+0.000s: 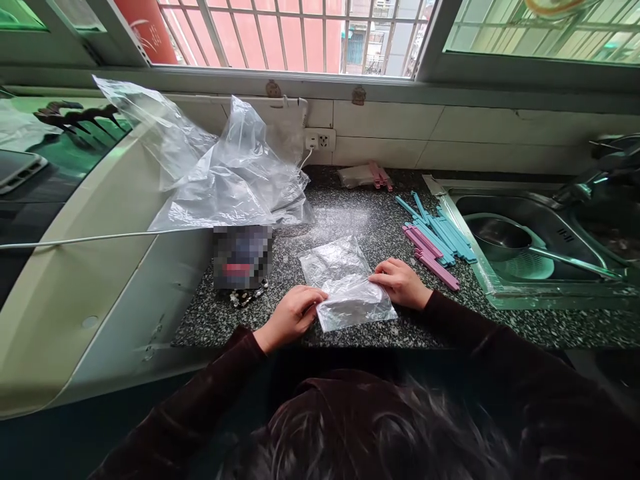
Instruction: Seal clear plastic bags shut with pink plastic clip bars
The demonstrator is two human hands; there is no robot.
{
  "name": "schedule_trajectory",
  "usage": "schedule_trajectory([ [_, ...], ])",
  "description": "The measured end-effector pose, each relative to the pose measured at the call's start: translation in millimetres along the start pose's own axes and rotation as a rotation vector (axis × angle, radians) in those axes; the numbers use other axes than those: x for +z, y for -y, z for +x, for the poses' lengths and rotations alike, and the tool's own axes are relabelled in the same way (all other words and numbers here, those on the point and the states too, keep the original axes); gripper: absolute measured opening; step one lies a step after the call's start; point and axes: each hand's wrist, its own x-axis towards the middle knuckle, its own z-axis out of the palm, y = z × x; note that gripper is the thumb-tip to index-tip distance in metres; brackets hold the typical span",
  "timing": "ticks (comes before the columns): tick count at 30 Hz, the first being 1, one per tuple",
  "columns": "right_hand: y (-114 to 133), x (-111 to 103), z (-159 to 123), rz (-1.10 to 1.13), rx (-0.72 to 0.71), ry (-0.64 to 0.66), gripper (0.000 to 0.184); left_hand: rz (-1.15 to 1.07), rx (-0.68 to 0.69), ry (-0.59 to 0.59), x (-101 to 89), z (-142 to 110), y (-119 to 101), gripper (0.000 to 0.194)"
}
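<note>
A clear plastic bag (345, 263) lies on the speckled countertop in front of me, creased across its middle. My left hand (295, 313) pinches its left edge between thumb and fingers. At the opposite edge my right hand (403, 283) grips the film in the same way, fingertips pressed together. Just beyond my right hand lie pink sealing clips (436, 268) and a pile of several blue sealing clips (440, 230). The narrow strips rest loosely over one another.
Large crumpled clear plastic bags (235, 180) lie at the back left, above a blurred-out object (243, 257). More pink clips (381, 176) rest on a small packet by the wall. At right, a sink (575, 230) holds a long-handled pan (500, 237). A white cable (100, 238) crosses the left side.
</note>
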Motion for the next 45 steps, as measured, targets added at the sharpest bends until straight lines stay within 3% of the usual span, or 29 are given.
schedule_trajectory([
  [7, -8, 2, 10, 0.244, 0.140, 0.072, 0.019, -0.174, -0.383, 0.021, -2.1, 6, 1, 0.020],
  [13, -11, 1, 25, 0.385, 0.357, 0.220, 0.015, -0.297, -0.610, -0.123, -3.9, 28, 4, 0.019],
  [16, -9, -2, 31, 0.469, 0.437, 0.166, 0.017, -0.361, -0.690, -0.124, -6.4, 36, 5, 0.015],
  [19, -9, -2, 38, 0.578, 0.430, 0.077, 0.021, -0.469, -0.777, -0.094, -8.0, 42, 8, 0.014],
  [24, -17, 6, 50, 0.689, 0.460, 0.063, 0.013, -0.525, -0.835, -0.112, -7.8, 45, 16, 0.014],
  [31, -18, 16, 61, 0.661, 0.630, 0.055, 0.027, -0.661, -0.959, -0.152, -11.2, 51, 21, 0.014],
  [38, -18, 21, 84, 0.367, 0.726, 0.193, 0.030, -0.815, -1.045, -0.216, -14.6, 53, 19, 0.013],
  [42, -20, 22, 93, 0.296, 0.747, 0.240, 0.028, -0.827, -1.018, -0.280, -14.2, 44, 14, 0.033],
  [45, -21, 21, 96, 0.260, 0.757, 0.267, 0.026, -0.751, -0.920, -0.269, -11.8, 32, 14, 0.049],
])
